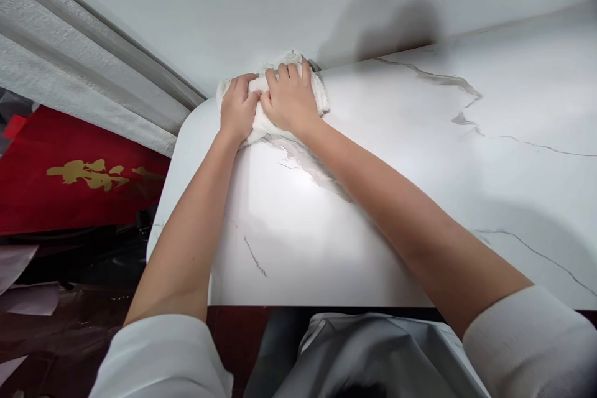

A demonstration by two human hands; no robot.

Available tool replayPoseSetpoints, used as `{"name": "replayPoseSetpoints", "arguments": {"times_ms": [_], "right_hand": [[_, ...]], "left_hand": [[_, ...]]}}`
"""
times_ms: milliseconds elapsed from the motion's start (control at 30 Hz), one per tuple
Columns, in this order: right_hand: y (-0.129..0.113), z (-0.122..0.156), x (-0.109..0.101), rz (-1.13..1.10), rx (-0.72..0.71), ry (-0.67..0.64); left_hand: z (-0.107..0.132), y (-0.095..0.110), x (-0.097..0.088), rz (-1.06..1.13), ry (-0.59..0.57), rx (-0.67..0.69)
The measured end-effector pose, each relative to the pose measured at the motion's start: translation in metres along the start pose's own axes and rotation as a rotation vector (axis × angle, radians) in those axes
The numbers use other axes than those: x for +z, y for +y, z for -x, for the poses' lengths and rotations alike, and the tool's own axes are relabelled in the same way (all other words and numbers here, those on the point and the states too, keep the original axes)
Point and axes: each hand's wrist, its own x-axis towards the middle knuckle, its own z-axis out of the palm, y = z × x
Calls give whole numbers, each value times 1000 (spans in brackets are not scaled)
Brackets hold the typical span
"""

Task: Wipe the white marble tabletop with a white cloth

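Cloth (pixel 319 94): white, bunched, lying at the far left corner of the table (pixel 420 155), hard against the foot of the pale wall (pixel 233 6). Both of the person's hands are on it, side by side and touching. The left hand (pixel 237 109) has its fingers curled into the folds, holding them. The right hand (pixel 289 99) lies over the top, fingers together and bent over the far edge, gripping the bunch. Both arms are stretched well forward, white sleeves (pixel 163 354) pushed up.

Judged by its folds, the cloth is soft, light and limp. It would likely slide readily on the glossy, grey-veined tabletop and would sag if lifted by one corner. The bunched middle under the palms offers the firmest hold; a free edge shows just right of the right hand.

Beside the table, low at left: a red sheet (pixel 69 180) with gold characters.
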Motion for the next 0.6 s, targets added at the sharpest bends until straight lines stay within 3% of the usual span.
{"name": "replayPoseSetpoints", "arguments": {"times_ms": [267, 600], "right_hand": [[-22, 42, -22, -12, -33, -118], [-74, 114, -48, -22, -117, -129]], "left_hand": [[51, -1, -10, 30, 60, 66], [148, 2, -48, 4, 43, 73]]}}
